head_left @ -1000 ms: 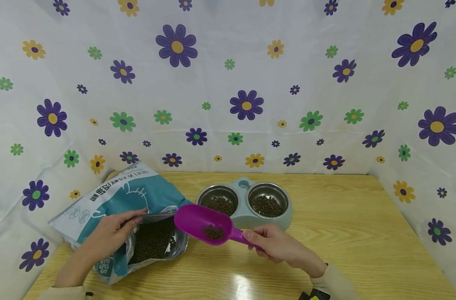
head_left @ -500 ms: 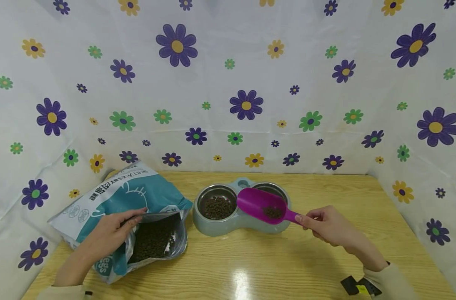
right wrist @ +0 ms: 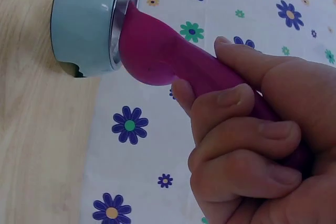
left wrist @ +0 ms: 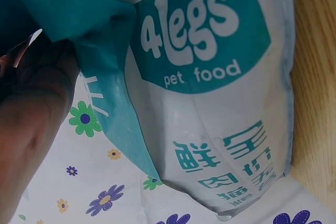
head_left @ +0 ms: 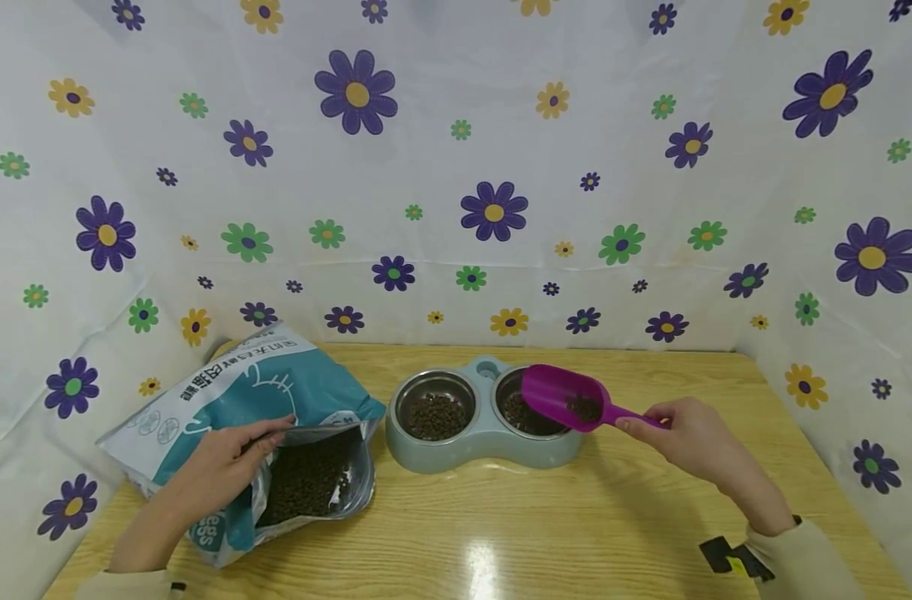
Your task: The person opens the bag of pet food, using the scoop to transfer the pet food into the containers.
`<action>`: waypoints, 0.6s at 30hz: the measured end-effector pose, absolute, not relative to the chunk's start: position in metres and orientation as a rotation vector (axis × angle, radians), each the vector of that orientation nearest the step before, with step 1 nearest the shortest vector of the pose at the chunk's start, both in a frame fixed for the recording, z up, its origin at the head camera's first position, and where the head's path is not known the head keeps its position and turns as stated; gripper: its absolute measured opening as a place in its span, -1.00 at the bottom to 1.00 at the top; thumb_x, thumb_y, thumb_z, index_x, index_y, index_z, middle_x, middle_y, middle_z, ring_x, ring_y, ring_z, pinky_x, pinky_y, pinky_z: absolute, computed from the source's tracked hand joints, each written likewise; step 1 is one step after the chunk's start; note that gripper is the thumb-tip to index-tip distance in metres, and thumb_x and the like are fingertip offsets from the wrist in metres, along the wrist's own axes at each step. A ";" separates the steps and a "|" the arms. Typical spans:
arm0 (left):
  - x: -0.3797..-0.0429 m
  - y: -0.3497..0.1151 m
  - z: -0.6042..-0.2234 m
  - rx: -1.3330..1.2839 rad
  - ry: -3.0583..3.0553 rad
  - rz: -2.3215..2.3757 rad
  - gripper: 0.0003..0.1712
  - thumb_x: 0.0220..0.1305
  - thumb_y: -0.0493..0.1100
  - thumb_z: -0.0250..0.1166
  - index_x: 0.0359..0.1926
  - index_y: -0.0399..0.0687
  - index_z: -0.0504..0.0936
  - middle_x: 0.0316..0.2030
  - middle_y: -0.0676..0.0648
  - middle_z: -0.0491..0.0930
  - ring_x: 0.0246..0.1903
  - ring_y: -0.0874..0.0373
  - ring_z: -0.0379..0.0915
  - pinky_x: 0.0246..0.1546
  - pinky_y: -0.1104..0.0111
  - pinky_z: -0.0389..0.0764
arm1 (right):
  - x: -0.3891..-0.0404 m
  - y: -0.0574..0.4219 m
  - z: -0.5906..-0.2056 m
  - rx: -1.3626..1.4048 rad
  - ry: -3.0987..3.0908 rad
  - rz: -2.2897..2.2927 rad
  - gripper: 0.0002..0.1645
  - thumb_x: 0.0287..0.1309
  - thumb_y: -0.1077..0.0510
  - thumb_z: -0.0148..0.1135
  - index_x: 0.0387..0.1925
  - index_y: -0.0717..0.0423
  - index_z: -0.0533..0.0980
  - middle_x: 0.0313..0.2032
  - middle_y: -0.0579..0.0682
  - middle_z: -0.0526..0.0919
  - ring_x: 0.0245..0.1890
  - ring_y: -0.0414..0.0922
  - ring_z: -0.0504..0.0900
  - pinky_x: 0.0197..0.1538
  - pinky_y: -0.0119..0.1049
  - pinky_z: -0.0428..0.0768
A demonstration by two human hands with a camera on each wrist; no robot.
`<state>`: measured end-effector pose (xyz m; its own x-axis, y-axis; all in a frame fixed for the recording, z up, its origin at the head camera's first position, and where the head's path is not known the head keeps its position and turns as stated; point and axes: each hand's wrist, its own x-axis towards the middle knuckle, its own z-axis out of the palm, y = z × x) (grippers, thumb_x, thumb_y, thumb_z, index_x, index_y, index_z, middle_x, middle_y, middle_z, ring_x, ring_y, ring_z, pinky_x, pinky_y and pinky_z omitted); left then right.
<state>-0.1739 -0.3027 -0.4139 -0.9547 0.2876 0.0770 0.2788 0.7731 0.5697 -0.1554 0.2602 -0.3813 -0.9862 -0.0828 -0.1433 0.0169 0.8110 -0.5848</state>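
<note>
My right hand (head_left: 696, 437) grips the handle of a magenta scoop (head_left: 552, 392), fingers wrapped round it in the right wrist view. A small heap of brown kibble (head_left: 585, 407) lies in the scoop near its handle. The scoop is over the right steel bowl (head_left: 507, 382) of a pale blue double pet feeder (head_left: 456, 454), hiding part of that bowl. Kibble also lies in the left bowl (head_left: 403, 408). At the left, my left hand (head_left: 219, 462) pinches the mouth edge of a teal and white pet food bag (head_left: 276, 392), which lies open with kibble inside.
The wooden table (head_left: 456, 533) extends in front of the feeder and to its right. A white flower-patterned cloth (head_left: 456, 167) hangs behind the table and along both sides. The bag covers much of the table's left part.
The right hand has carried the scoop rightward from beside the bag's mouth to above the right bowl, kibble still in it. The left hand and the bag have stayed in place.
</note>
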 end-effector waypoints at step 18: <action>-0.174 -0.304 -0.414 0.461 2.939 0.950 -0.58 0.61 -0.10 0.06 0.34 -0.09 0.58 -0.67 0.13 0.27 -0.79 0.36 -0.01 -0.72 0.39 0.28 | -0.156 0.230 -0.374 -0.119 3.122 -0.582 -0.56 0.25 -0.17 0.40 -0.53 0.08 0.61 -0.69 -0.13 0.37 -0.66 -0.19 0.30 -0.54 -0.35 0.20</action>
